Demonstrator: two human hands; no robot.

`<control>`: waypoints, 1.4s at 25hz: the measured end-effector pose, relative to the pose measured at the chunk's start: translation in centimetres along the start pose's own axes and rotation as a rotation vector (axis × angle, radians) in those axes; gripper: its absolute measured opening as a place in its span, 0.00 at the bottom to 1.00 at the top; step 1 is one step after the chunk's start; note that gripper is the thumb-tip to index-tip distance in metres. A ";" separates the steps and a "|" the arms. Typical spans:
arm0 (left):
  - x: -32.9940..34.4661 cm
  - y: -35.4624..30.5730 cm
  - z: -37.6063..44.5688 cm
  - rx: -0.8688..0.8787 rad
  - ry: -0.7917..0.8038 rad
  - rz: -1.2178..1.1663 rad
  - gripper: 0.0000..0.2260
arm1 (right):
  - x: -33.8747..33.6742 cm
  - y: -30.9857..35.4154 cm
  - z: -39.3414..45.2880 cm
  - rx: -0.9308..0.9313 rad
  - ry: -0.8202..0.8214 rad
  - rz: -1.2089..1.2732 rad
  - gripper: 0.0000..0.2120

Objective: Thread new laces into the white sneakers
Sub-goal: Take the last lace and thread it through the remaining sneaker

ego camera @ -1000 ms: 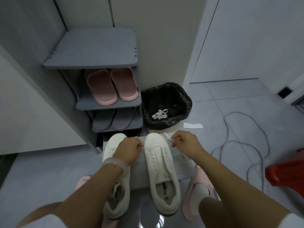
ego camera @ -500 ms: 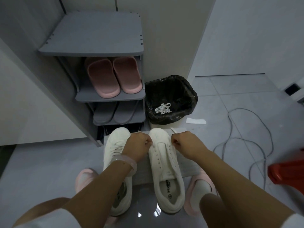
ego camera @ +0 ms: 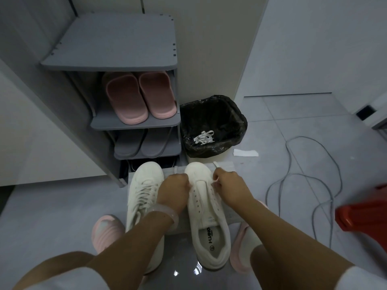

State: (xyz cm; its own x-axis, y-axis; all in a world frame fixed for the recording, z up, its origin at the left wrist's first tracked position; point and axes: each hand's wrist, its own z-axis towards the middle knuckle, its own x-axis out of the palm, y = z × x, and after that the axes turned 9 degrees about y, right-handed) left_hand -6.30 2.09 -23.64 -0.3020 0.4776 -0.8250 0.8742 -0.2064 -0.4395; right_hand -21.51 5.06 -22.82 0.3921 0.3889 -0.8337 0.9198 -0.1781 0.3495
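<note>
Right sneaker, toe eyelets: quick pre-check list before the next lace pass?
1. Right sneaker flat and steady on the paper sheet: ok.
2. Right hand pinching a lace end: ok, white tip shows above the knuckles.
3. Left hand gripping the other lace end: cannot tell, fingers curled at the toe hide it.
4. Remaining eyelets free: ok, the visible rows are empty.
5. Lace ends even in length: cannot tell.
6. Left sneaker already laced: ok.

red stool (ego camera: 364, 220) cut off rightward
</note>
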 end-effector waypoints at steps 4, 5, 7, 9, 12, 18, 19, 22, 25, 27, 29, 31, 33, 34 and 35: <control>0.0 -0.2 -0.1 -0.124 -0.018 -0.207 0.12 | 0.0 -0.4 0.3 0.053 0.005 0.184 0.05; 0.1 -0.3 -0.2 -0.105 -0.001 -0.142 0.08 | 0.1 -0.3 0.2 0.041 0.012 0.138 0.06; 0.1 -1.2 -0.8 -0.035 0.063 0.103 0.07 | 0.4 -0.1 0.2 0.033 0.003 0.072 0.07; 0.4 -1.7 -1.1 0.012 0.095 0.291 0.10 | 0.5 -0.1 0.4 0.062 -0.014 0.039 0.09; 0.1 -2.2 -1.5 -0.052 0.016 0.330 0.12 | 0.5 0.4 0.3 0.075 -0.019 0.007 0.10; 0.6 -2.5 0.3 0.026 0.035 0.195 0.13 | 0.9 2.3 -1.1 0.099 0.102 -0.033 0.10; 0.8 -2.6 0.5 -0.017 0.094 0.115 0.14 | 0.8 2.1 -0.9 0.113 0.101 -0.005 0.10; 1.3 -2.7 0.5 -0.065 0.064 -0.055 0.15 | 0.2 1.0 -0.3 0.109 0.146 0.088 0.17; 2.0 -3.1 0.3 -0.064 0.037 -0.045 0.14 | 0.0 -0.1 -0.1 0.082 0.180 0.191 0.16; 2.4 -3.5 0.3 -0.038 0.003 0.035 0.12 | 0.0 -0.4 -0.2 0.079 0.190 0.259 0.16; 2.6 -3.6 0.7 0.005 -0.009 0.168 0.11 | 0.1 -0.3 -0.4 0.079 0.197 0.313 0.16; 2.3 -3.8 1.0 0.048 0.031 0.275 0.12 | 0.3 0.2 -0.6 0.081 0.173 0.291 0.10; 1.6 -4.2 1.0 0.110 0.091 0.372 0.13 | 0.8 0.6 -0.7 0.092 0.132 0.227 0.15; 0.7 -4.4 0.8 0.156 0.133 0.401 0.13 | 1.0 0.7 -0.8 0.115 0.133 0.204 0.20; -0.5 -4.3 0.6 0.202 0.204 0.369 0.12 | 1.3 0.8 -0.8 0.146 0.144 0.185 0.22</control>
State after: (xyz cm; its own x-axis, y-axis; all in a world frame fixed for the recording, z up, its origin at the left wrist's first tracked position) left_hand -10.15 2.25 -21.54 0.1135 0.4951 -0.8614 0.8117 -0.5462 -0.2070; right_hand -20.30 6.16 -23.26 0.5607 0.4601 -0.6884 0.8248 -0.3828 0.4161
